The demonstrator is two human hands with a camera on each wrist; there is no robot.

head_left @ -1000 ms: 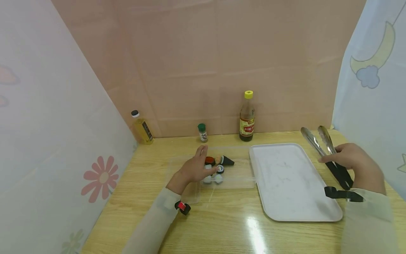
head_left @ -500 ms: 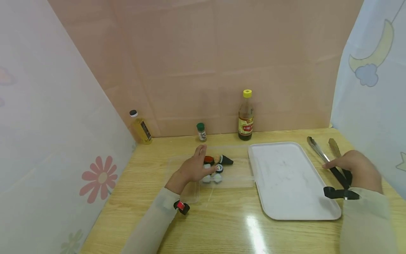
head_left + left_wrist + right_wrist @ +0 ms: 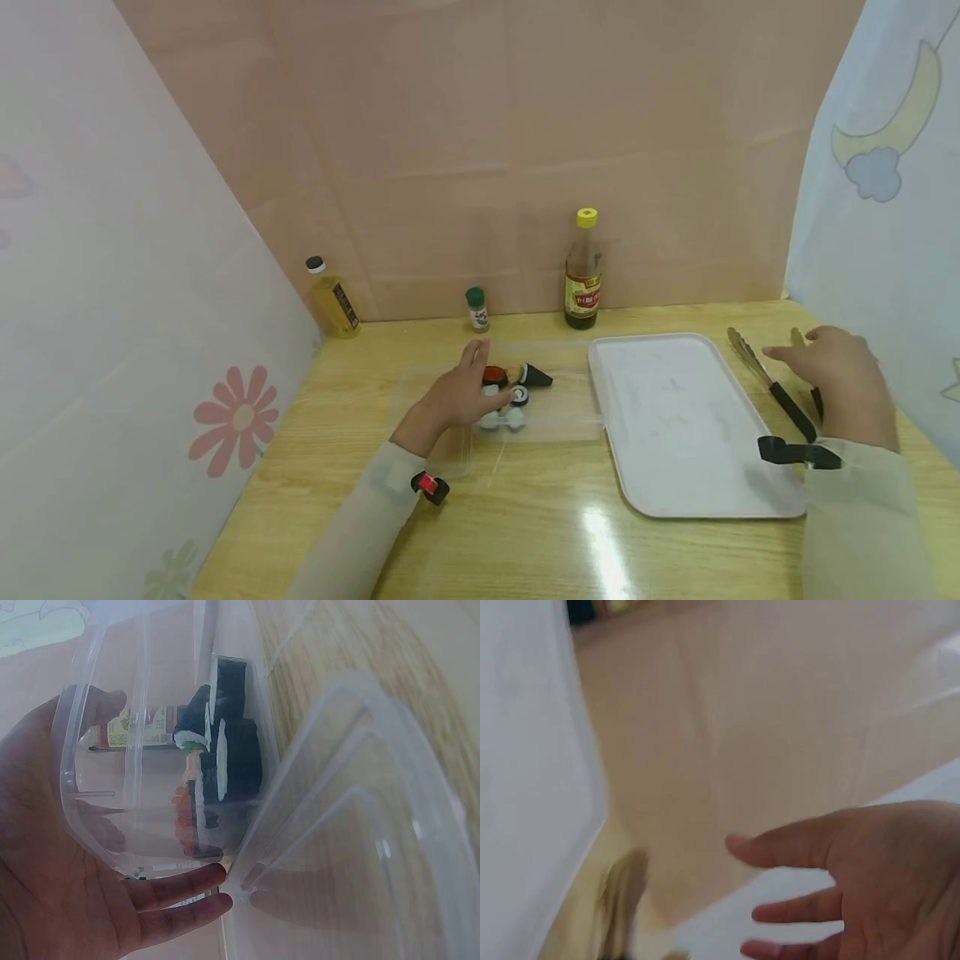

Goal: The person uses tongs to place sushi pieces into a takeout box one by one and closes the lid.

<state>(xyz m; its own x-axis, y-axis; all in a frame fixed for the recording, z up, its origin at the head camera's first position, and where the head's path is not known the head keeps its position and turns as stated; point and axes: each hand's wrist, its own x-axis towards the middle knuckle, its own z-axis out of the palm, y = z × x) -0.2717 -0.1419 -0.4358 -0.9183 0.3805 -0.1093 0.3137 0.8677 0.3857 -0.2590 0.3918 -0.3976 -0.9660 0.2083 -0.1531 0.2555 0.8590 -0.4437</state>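
Note:
My left hand (image 3: 456, 397) rests over the left side of a clear hinged plastic box (image 3: 570, 431), fingers straight and spread at its rim. Several sushi pieces lie inside: an orange-topped one (image 3: 494, 376), a dark cone-shaped hand roll (image 3: 537, 377) and a round roll (image 3: 519, 395). Through the clear wall, the left wrist view shows dark-wrapped sushi (image 3: 240, 761). My right hand (image 3: 840, 371) holds nothing and is raised over metal tongs (image 3: 791, 410) with black handles, thumb and fingers apart. The tongs lie spread on the table; the hand hides part of one arm.
A white tray (image 3: 690, 425) lies between the box and the tongs. Along the back stand an oil bottle (image 3: 335, 304), a green-capped shaker (image 3: 477, 312) and a yellow-capped sauce bottle (image 3: 582, 283). A patterned curtain (image 3: 900, 250) bounds the right side.
My right hand has lowered the tongs onto the table, let go of them and lifted away. My left hand has stayed at the box.

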